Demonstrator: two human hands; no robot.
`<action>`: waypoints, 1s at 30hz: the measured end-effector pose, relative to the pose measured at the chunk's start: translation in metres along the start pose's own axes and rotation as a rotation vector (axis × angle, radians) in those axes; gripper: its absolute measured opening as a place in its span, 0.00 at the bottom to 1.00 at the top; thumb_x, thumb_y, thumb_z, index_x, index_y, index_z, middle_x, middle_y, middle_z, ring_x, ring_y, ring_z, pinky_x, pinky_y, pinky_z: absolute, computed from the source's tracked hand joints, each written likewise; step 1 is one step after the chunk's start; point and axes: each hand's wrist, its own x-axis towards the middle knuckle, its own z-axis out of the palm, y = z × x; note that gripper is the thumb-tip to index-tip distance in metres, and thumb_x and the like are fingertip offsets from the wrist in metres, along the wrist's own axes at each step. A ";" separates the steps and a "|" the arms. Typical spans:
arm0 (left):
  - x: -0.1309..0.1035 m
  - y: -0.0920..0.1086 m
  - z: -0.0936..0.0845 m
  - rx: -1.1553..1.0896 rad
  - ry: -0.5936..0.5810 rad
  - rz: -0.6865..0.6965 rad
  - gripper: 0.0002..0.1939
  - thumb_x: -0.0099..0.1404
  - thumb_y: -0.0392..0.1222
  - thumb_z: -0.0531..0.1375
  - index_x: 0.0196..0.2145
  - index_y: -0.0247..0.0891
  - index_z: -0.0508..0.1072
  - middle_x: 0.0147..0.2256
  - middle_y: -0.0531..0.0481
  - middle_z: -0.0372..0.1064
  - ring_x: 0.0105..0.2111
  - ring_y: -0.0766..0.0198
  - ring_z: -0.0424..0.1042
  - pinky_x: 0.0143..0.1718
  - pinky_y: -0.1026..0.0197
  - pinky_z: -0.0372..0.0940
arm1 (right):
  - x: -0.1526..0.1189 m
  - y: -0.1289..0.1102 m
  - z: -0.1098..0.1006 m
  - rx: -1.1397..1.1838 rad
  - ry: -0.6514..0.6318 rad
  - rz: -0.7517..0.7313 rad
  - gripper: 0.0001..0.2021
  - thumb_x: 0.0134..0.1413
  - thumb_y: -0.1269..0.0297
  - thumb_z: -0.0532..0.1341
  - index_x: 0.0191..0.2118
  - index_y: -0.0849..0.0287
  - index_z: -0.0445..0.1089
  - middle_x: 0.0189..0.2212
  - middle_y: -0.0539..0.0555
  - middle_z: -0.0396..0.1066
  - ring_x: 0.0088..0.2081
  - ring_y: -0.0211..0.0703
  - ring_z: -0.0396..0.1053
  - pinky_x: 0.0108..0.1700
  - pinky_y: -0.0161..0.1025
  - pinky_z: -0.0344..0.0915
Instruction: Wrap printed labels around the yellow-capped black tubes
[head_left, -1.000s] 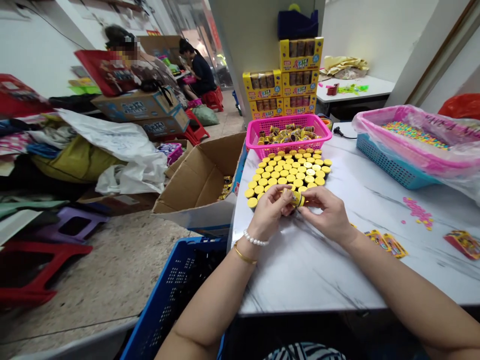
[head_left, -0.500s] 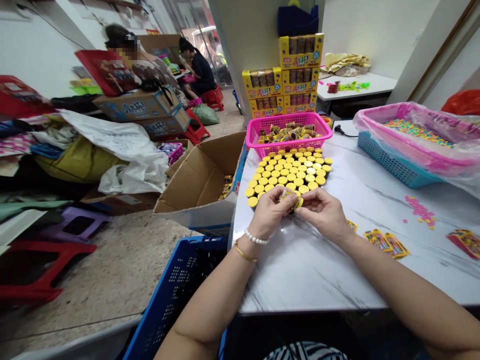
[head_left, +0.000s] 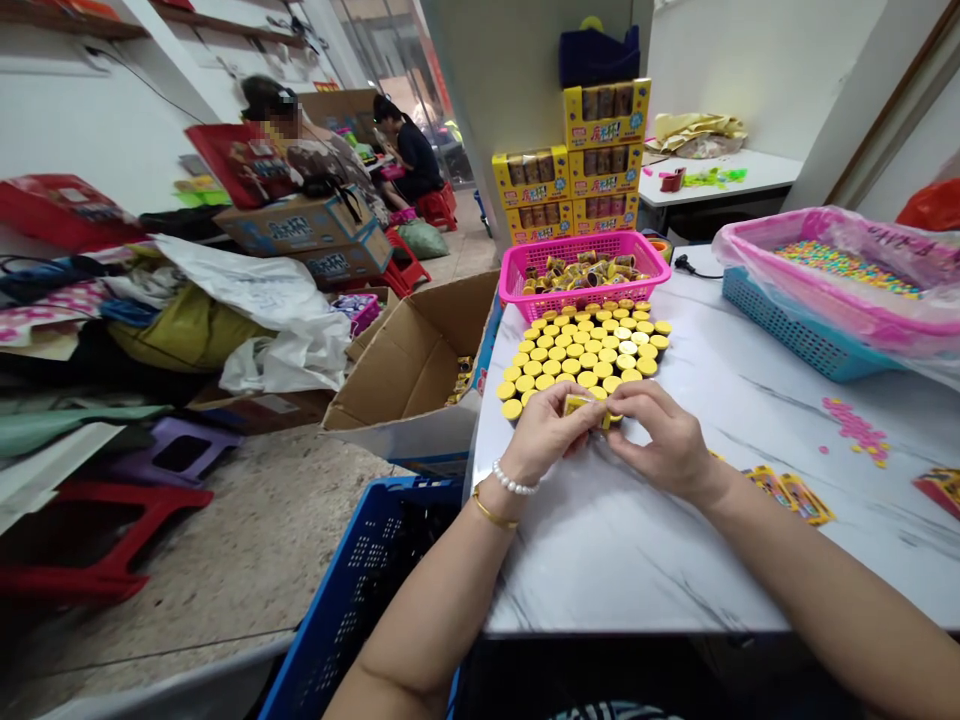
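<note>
Both of my hands meet just in front of several rows of yellow-capped cups [head_left: 559,352] on the marbled table [head_left: 637,560]. My left hand [head_left: 551,430] is closed on a small yellow packet [head_left: 577,403], partly hidden by the fingers. At the packet's right end, my right hand [head_left: 660,437] pinches its edge between thumb and forefinger. Flat yellow cards [head_left: 795,495] lie to the right, partly behind my right forearm. A pink basket [head_left: 585,302] of small wrapped cups stands behind the rows.
Colourful beads fill a lined pink tray [head_left: 847,260] on a blue basket [head_left: 795,325] at the right. Pink pieces [head_left: 855,430] lie nearer. An open carton [head_left: 405,370] and blue crate [head_left: 360,590] stand left of the table. Two people sit at the back left.
The view has shifted slightly, so the scene sits a little further right and lower. My right fingers have changed their hold at the packet's edge, and the packet has turned slightly.
</note>
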 end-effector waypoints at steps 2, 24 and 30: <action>-0.001 0.000 0.001 0.027 0.002 -0.036 0.24 0.59 0.60 0.69 0.33 0.37 0.69 0.16 0.58 0.62 0.13 0.73 0.55 0.14 0.68 0.47 | -0.001 0.001 0.001 -0.016 -0.027 -0.086 0.17 0.56 0.76 0.62 0.49 0.52 0.68 0.43 0.57 0.73 0.44 0.47 0.75 0.45 0.45 0.78; -0.003 0.006 -0.001 0.037 0.025 -0.039 0.23 0.60 0.59 0.69 0.31 0.36 0.70 0.23 0.52 0.72 0.13 0.74 0.60 0.13 0.69 0.52 | -0.004 0.007 0.001 0.066 -0.053 0.023 0.12 0.56 0.72 0.65 0.45 0.51 0.72 0.41 0.55 0.74 0.42 0.46 0.75 0.44 0.46 0.78; 0.001 0.000 -0.001 -0.070 -0.020 -0.144 0.28 0.60 0.68 0.64 0.30 0.37 0.69 0.19 0.54 0.69 0.10 0.75 0.56 0.10 0.70 0.45 | 0.000 0.012 -0.002 0.657 -0.177 0.505 0.20 0.59 0.62 0.69 0.56 0.53 0.72 0.49 0.57 0.73 0.43 0.42 0.76 0.45 0.43 0.80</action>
